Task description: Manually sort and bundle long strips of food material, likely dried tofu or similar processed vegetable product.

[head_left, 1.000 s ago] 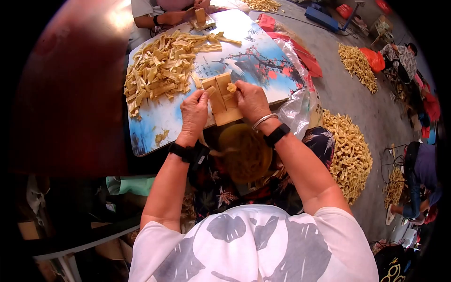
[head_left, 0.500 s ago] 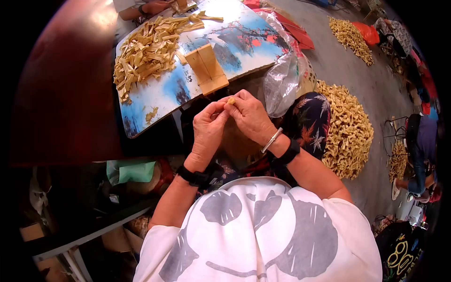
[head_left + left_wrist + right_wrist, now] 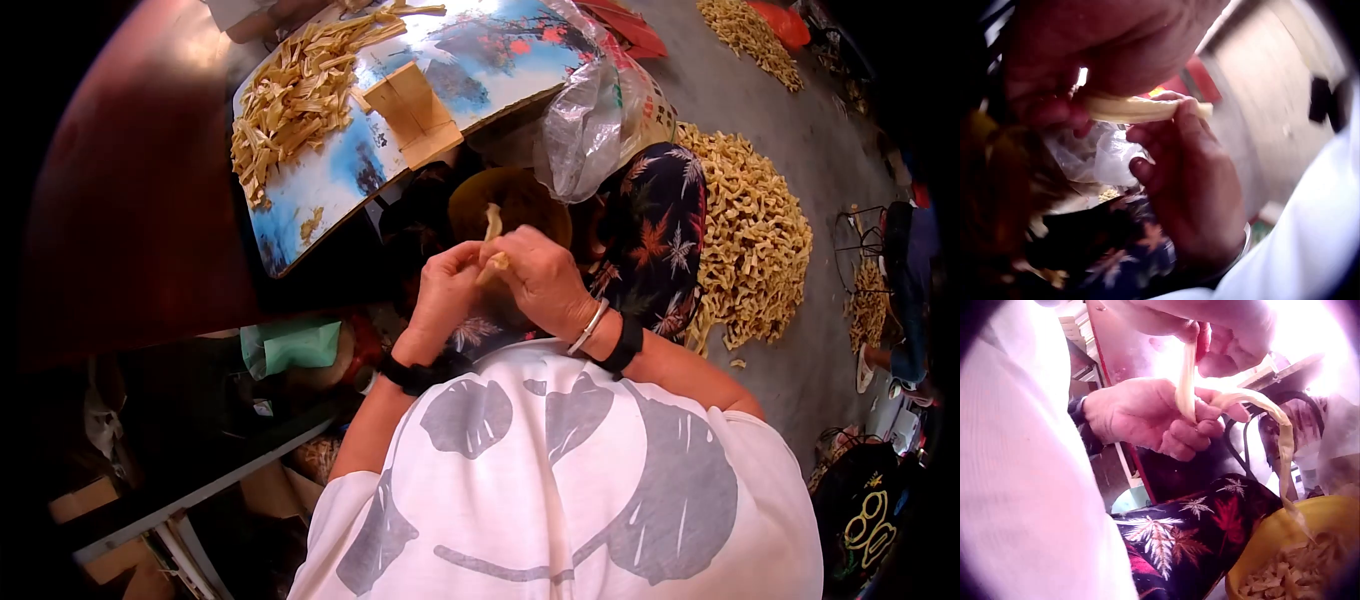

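Both hands meet in front of the shirt, working on a pale yellow, flat, pliable strip (image 3: 493, 220). My left hand (image 3: 445, 300) pinches it from the left with thumb and curled fingers. From the right, my right hand (image 3: 550, 285) holds the strip between thumb and fingertips. A short stretch of the strip (image 3: 1135, 110) spans the two hands in the left wrist view. In the right wrist view a long tail of it (image 3: 1285, 450) bends over the left fingers and hangs toward a yellow bowl (image 3: 1329, 505) of similar pieces.
A wooden stand (image 3: 412, 115) sits at the edge of the painted table (image 3: 350, 170), beside a heap of strips (image 3: 295, 110). Clear plastic (image 3: 585, 130) hangs over the table's right side. A large pile of yellow pieces (image 3: 750, 240) lies on the floor at right.
Both hands have come back from the wooden stand toward the body and now sit close together. More of the strip shows between and above the fingers. The head view has shifted.
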The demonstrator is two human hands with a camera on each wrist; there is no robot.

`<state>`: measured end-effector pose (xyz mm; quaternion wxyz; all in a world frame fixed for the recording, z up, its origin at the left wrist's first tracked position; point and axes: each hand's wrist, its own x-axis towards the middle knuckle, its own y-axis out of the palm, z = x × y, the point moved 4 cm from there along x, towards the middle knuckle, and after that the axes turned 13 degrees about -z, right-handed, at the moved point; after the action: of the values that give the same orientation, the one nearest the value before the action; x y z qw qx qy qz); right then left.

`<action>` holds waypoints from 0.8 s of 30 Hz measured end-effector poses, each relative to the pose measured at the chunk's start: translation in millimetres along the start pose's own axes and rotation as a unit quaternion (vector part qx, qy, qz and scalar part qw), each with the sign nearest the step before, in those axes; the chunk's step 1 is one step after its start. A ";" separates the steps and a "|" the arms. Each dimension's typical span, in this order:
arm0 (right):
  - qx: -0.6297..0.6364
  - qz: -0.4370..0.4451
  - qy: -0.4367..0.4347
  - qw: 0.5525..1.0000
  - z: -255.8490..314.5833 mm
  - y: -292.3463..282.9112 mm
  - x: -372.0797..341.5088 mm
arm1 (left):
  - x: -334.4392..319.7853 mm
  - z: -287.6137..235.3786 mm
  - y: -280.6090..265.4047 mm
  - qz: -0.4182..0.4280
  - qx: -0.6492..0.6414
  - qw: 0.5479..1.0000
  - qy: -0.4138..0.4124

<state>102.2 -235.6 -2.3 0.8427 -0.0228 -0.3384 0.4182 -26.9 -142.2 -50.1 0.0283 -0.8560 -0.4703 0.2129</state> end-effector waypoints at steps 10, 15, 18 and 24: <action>0.144 0.044 0.455 0.878 -55.0 16.2 -8.8 | -27.2 -69.9 20.0 -0.177 0.360 0.784 0.473; 0.180 0.006 0.313 0.933 -46.7 14.5 -5.9 | -21.3 -66.6 21.3 -0.180 0.344 0.808 0.443; 0.150 0.015 0.263 0.953 -46.7 5.7 -5.7 | -17.7 -68.4 18.8 -0.134 0.271 0.869 0.392; 0.389 0.151 0.439 0.796 -49.7 7.9 -10.9 | -14.6 -64.0 13.9 -0.118 0.204 0.900 0.367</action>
<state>121.5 -226.1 -49.1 0.7651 0.0747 0.2670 0.5812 2.4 -152.2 9.4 0.3980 -0.7868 -0.4707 -0.0305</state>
